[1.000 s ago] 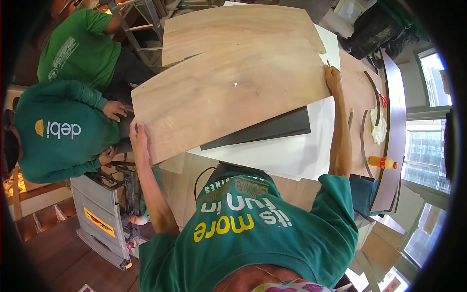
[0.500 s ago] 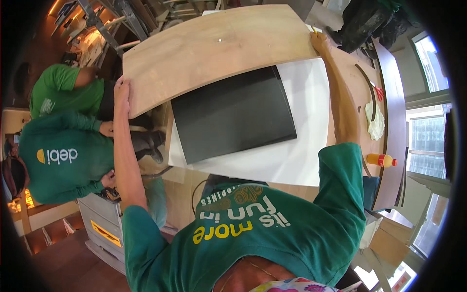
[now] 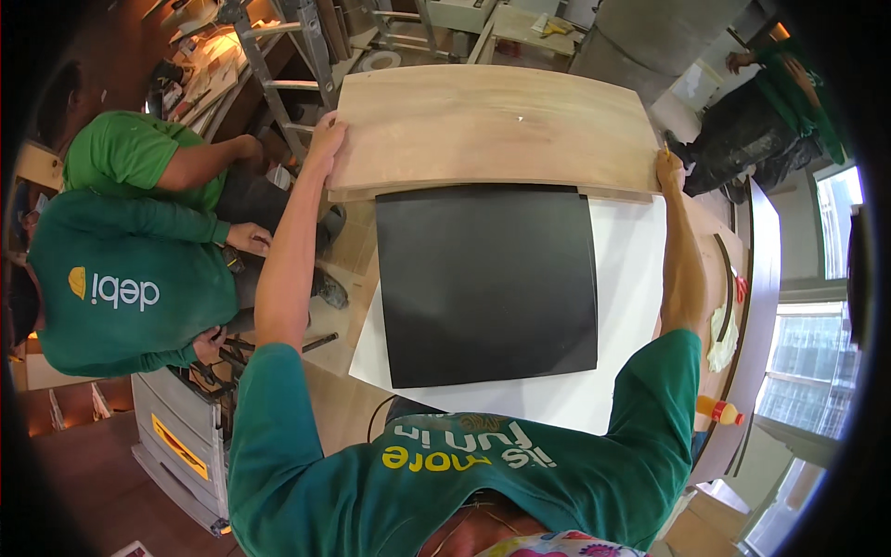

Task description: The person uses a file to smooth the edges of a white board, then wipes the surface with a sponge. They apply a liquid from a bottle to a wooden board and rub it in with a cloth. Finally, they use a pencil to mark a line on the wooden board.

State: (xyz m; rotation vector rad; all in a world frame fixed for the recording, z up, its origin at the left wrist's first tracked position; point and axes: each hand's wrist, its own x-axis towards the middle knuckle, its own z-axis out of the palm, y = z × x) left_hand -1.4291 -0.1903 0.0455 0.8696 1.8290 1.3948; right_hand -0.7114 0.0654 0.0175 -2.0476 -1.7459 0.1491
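A pale plywood board (image 3: 501, 130) spans the far side of the work surface, held between both my hands. My left hand (image 3: 325, 141) grips its left end, fingers closed around the edge. At the right end my right hand (image 3: 671, 174) is closed on the board's corner, with a small yellow stick-like item poking up from the fingers. Below the board lies a black rectangular sheet (image 3: 487, 288), its far edge partly covered by the board. Under the black sheet is a larger white sheet (image 3: 636, 269).
Two people in green shirts, one dark green (image 3: 139, 278) and one lighter (image 3: 130, 158), are at the left. Another person (image 3: 770, 121) stands far right. A stepladder (image 3: 288, 74) is behind the board's left end. Red-handled scissors (image 3: 740, 286), a whitish cloth (image 3: 722, 339) and an orange bottle (image 3: 719, 409) lie rightward.
The board has gone from slanted to nearly level in view, its left end shifting right and away. Both hands stay on it. The whole view has also turned.
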